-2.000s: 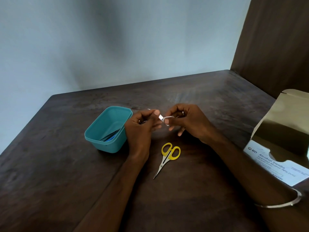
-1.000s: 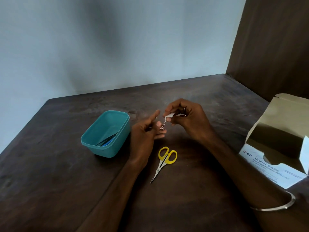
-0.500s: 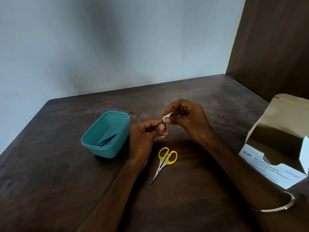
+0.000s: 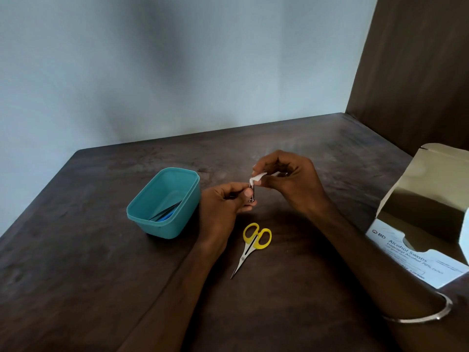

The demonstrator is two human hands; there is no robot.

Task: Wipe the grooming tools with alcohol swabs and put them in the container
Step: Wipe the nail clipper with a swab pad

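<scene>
My left hand (image 4: 223, 207) pinches a small metal grooming tool (image 4: 252, 193), likely a nail clipper, held above the table. My right hand (image 4: 289, 181) holds a white alcohol swab (image 4: 258, 178) against the tool's top end. Just left of my left hand stands a teal plastic container (image 4: 162, 207) with a blue-handled tool and dark slim tools (image 4: 166, 213) lying inside. Small yellow-handled scissors (image 4: 251, 243) lie shut on the table below my hands, tips pointing toward me.
An open box of alcohol swabs (image 4: 416, 240) sits at the right edge of the dark wooden table (image 4: 76, 250), its flap raised. A wooden panel rises at the back right and a pale wall stands behind. A metal bangle (image 4: 431, 313) circles my right wrist.
My left hand has turned the tool from lying sideways to more upright, and my right hand keeps shifting the swab along it. The view tilted slightly.
</scene>
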